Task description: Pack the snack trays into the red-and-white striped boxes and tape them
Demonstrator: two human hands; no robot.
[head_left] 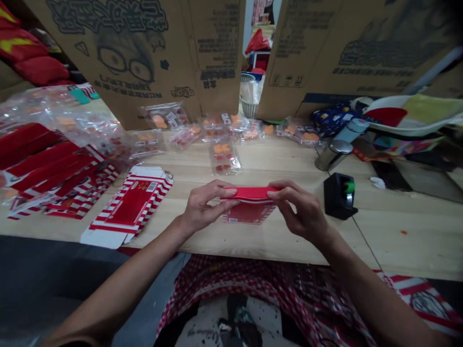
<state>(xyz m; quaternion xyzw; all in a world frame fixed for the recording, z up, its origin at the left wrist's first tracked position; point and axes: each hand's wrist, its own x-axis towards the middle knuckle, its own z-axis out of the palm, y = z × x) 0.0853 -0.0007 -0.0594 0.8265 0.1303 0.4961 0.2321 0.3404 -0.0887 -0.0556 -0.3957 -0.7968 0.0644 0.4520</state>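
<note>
A small red carton with red-and-white striped edges is held just above the wooden table, near its front edge. My left hand pinches its left end, thumb on the top flap. My right hand pinches its right end the same way. Both hands are closed on the carton. A clear blister pack with orange and red pieces lies just beyond it.
Flat striped carton blanks lie to the left, with more stacked by clear bags. Several blister packs line the back before large cardboard boxes. A black tape dispenser and a metal bottle stand right.
</note>
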